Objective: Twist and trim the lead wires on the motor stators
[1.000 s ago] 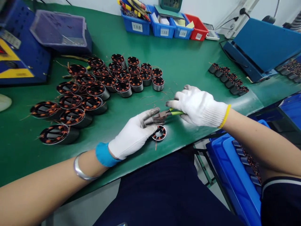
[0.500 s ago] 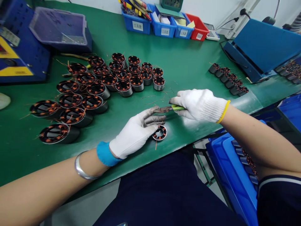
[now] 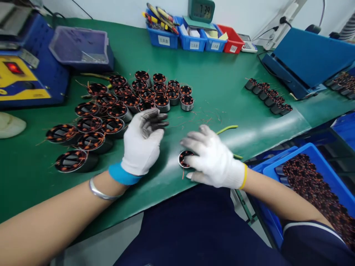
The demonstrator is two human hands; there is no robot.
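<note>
A motor stator wound with copper wire sits upright near the front edge of the bench. My right hand, in a white glove with a yellow cuff, reaches over its right side with the fingers spread; whether they touch it I cannot tell. Behind that hand lie the pliers, with only their green handles showing. My left hand, gloved with a blue band at the wrist, hovers open beside a group of several stators. Nothing shows in its grey-stained fingers.
Wire clippings lie mid-bench. A short stator row stands at right, before a blue machine. Tool boxes and a clock line the back. A blue crate holds many stators. A purple bin is at left.
My right hand has let go of the pliers, now on the bench, and come left over the stator. My left hand has moved left and up, away from the stator.
</note>
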